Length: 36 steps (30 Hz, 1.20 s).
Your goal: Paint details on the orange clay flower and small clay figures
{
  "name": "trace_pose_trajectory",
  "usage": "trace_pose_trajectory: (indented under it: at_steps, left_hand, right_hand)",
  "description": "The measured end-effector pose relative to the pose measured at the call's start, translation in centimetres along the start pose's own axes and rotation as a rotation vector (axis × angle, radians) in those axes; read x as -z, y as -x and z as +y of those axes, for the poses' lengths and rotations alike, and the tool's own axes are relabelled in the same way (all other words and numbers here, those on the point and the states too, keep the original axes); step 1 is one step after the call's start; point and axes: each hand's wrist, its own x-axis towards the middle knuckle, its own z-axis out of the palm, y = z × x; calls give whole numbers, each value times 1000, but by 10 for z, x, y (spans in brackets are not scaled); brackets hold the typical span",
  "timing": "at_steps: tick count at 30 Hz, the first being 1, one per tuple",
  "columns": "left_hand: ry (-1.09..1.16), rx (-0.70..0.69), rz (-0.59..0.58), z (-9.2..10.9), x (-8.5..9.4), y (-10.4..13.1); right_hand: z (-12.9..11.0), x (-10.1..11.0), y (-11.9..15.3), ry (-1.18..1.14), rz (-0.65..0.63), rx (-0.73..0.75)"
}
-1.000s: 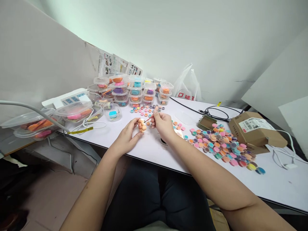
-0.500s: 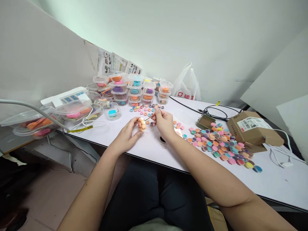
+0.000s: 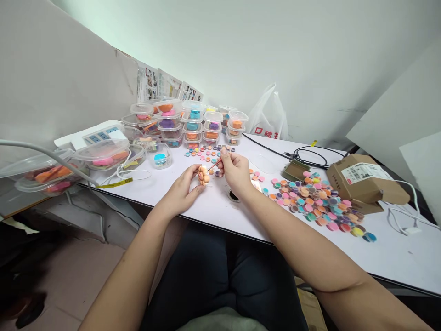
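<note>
Between the thumb and fingers of my left hand (image 3: 184, 189) is a small orange and white figurine (image 3: 203, 176), held just above the table. My right hand (image 3: 237, 171) is closed in a pinch around a thin reddish paintbrush (image 3: 215, 164). The brush's dark tip points down at the figurine's upper right side; whether it touches cannot be made out. By my right wrist, a round pot with dark contents (image 3: 233, 196) stands on the table. Small paint pots (image 3: 210, 152) in many colours lie beyond my hands.
Clear tubs of coloured clay (image 3: 193, 120) are stacked at the back, with more tubs (image 3: 103, 154) and a power strip (image 3: 99, 134) at left. A heap of paint pots (image 3: 320, 202), an opened cardboard box (image 3: 367, 179) and a black cable (image 3: 310, 158) lie at right.
The view has shifted slightly. Both hands keep their grips, and the brush tip stays close to the figurine's upper right side.
</note>
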Motion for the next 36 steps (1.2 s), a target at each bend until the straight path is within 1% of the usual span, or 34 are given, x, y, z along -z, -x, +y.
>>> trace_pose_trajectory:
  at_steps: [2, 3, 7, 9, 10, 12, 14, 16, 19, 25, 28, 30, 33, 35, 36]
  left_hand:
    - [-5, -9, -5, 0, 0, 0]
    - [-7, -7, -6, 0, 0, 0]
    - [-7, 17, -6, -1, 0, 0]
    - [3, 27, 1, -3, 0, 1]
    - [14, 28, 8, -4, -1, 1]
    - [43, 30, 29, -6, -1, 0]
    - [68, 35, 41, -8, -1, 0]
    - [64, 47, 38, -7, -1, 1]
    - [35, 48, 26, -3, -1, 1]
    - [23, 11, 16, 3, 1, 2]
    - [23, 12, 16, 3, 1, 2]
    - [24, 0, 8, 3, 1, 2]
    - [19, -20, 0, 2, 1, 3]
    - [20, -16, -3, 1, 1, 3]
    - [26, -12, -5, 1, 1, 3]
  right_hand:
    - [0, -1, 1, 33, -30, 12]
    - [1, -2, 0, 59, -19, 17]
    - [4, 2, -4, 135, 115, 46]
    - [4, 8, -8, 197, 141, 87]
    - [5, 11, -9, 242, 134, 117]
    - [6, 17, -12, 356, 85, 198]
    - [9, 21, -14, 484, -5, 281]
    - [12, 22, -16, 602, -108, 334]
    - [15, 19, -17, 746, -210, 348]
    - [20, 13, -18, 898, -319, 351]
    - [21, 13, -17, 869, -292, 342]
    - [19, 14, -15, 787, -211, 352]
    - [11, 15, -11, 520, -72, 312]
    - [3, 13, -7, 276, -26, 227]
    - [-1, 12, -5, 164, -27, 180]
